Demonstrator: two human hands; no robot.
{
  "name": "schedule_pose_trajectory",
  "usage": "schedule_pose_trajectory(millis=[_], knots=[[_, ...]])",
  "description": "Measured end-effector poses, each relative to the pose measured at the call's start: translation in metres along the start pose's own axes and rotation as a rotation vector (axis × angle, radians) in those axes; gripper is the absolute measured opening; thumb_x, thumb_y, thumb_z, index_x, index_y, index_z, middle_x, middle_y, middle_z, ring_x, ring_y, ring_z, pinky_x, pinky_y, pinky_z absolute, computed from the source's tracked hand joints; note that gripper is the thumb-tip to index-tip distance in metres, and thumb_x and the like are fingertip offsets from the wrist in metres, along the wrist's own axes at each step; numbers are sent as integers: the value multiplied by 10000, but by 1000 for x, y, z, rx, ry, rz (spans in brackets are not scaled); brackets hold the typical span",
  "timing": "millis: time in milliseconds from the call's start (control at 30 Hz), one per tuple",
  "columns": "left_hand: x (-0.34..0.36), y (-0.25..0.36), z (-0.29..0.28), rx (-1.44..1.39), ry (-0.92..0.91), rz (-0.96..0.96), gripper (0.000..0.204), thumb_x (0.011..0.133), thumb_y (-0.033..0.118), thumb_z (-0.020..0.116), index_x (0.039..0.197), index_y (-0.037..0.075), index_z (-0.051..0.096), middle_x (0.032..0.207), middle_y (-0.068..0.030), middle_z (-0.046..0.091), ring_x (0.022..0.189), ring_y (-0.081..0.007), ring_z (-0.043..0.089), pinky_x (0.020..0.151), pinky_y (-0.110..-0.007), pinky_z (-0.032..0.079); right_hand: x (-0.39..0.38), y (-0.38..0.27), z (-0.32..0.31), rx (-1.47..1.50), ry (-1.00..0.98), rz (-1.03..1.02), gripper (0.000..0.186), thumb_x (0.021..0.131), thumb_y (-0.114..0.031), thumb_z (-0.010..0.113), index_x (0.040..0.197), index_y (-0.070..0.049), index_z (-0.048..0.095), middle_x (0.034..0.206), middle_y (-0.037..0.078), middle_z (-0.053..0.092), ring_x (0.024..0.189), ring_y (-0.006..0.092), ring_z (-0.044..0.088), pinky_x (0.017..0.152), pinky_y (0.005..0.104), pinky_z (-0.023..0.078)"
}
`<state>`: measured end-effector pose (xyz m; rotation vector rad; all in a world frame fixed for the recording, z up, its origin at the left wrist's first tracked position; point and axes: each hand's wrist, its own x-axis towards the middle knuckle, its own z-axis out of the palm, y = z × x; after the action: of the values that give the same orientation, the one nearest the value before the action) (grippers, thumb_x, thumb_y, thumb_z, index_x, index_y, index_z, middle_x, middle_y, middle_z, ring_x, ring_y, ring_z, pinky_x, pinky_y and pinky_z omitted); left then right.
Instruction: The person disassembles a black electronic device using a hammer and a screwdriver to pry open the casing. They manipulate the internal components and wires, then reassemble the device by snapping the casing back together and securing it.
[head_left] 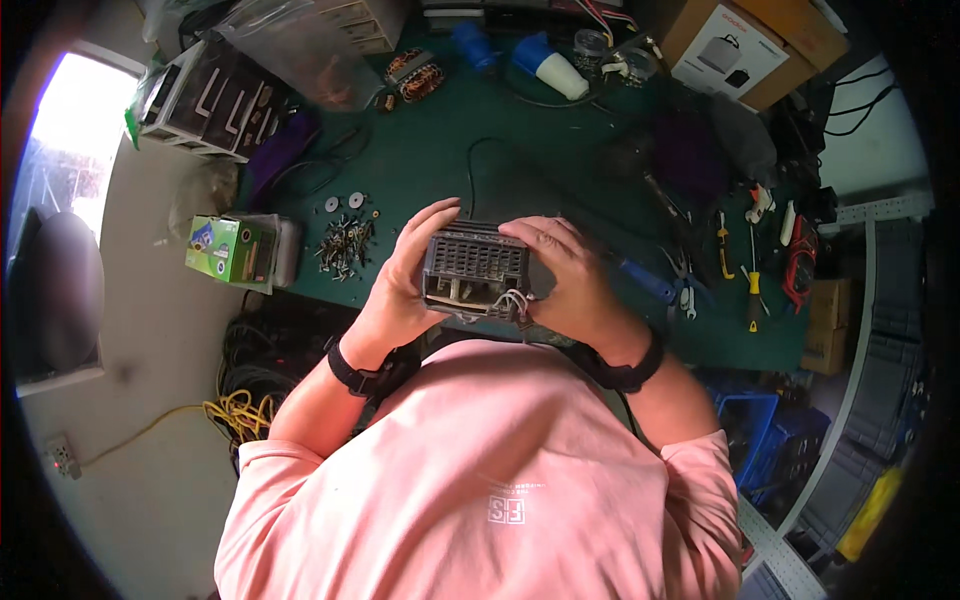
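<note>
Your left hand (400, 285) and right hand (572, 275) grip one dark, slotted housing (478, 258), frame centre. Two pale discs (356, 200) lie centre-left.

My left hand (398, 280) and my right hand (575, 270) face each other in front of me — fingers (548, 238) bent in a two-sided grip — while my forearms (312, 400) angle inward.
</note>
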<state>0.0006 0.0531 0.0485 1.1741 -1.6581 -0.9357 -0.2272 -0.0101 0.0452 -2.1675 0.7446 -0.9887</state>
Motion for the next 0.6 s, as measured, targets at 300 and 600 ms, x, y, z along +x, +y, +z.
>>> schedule_pose_trajectory(millis=[300, 600], knots=[[0, 1, 0, 71, -12, -15, 946, 704, 109, 856, 1511, 36, 368, 1537, -186, 395, 1404, -312, 424, 1136, -383, 359, -1, -6, -4, -83, 21, -37, 675, 561, -55, 824, 1204, -51, 618, 1148, 106, 639, 1048, 320, 602, 920, 420, 491], [0, 6, 3, 26, -39, -110, 997, 732, 177, 861, 1522, -56, 300, 1524, -185, 423, 1363, -247, 465, 1136, -362, 341, -3, -9, -8, -130, 15, -50, 665, 562, -47, 819, 1198, -44, 622, 1153, 102, 636, 1043, 307, 600, 896, 416, 496]])
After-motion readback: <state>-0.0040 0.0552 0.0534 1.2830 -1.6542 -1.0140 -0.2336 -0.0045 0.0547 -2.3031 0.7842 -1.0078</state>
